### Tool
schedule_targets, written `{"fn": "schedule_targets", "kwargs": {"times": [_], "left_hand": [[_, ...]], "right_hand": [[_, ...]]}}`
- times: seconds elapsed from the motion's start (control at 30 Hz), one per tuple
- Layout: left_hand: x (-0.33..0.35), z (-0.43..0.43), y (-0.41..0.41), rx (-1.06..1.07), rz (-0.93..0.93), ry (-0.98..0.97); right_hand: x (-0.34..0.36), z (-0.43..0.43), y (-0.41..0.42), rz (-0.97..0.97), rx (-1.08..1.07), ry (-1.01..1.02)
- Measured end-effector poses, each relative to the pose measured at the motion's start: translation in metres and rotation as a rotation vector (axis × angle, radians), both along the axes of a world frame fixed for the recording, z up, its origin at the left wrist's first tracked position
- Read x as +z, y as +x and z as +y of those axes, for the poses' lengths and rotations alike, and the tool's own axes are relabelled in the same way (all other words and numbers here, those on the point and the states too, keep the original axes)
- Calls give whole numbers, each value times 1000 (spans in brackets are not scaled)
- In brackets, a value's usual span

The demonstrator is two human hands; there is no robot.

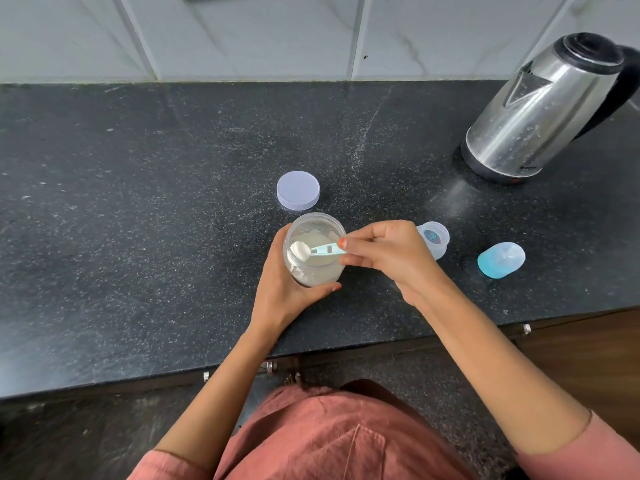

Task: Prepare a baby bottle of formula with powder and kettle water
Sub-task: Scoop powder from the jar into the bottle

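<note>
A clear round plastic jar [320, 271], partly filled with white powder [322, 233], is held at the middle of the black speckled stone counter [138, 202]. It is gripped by the left hand [284, 289], whose fingers and thumb are curled round its wall from the 7 o'clock side. A small pale blue plastic scoop [323, 250] is pinched by its handle between the thumb and fingertips of the right hand [384, 254], which reaches in from 3 o'clock. The scoop is held level over the open mouth of the jar, and its bowl is heaped with powder.

A round lavender plastic lid [298, 189] is laid flat at 12 o'clock from the jar, just beside it but apart. A clear plastic baby bottle [434, 239] is seen at 3 o'clock, partly hidden behind the right hand. Further out at 3 o'clock, a translucent blue bottle cap [501, 259] is lying on the counter. A stainless steel electric kettle [540, 109] with a black lid and handle is stood at 2 o'clock, near the pale tiled wall [242, 36].
</note>
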State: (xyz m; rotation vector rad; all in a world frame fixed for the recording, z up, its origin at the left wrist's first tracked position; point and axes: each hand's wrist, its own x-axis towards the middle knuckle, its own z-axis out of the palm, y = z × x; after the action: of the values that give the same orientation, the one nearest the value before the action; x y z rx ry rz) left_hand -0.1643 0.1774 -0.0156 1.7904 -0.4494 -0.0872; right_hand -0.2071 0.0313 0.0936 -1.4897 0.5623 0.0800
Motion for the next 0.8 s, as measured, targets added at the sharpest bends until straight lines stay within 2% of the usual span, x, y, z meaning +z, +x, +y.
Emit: {"fn": "schedule_targets", "kwargs": {"times": [0.27,0.4,0.8], "left_hand": [[-6,3,3,4,-52,96],[-6,3,1,27,-55,153],[-1,9,-10,106,-77,122]], "right_hand": [[2,-17,-1,-17,-28,27],[5,-22,-1,-35,-25,-22],[0,-29,4,-41,50,-81]]}}
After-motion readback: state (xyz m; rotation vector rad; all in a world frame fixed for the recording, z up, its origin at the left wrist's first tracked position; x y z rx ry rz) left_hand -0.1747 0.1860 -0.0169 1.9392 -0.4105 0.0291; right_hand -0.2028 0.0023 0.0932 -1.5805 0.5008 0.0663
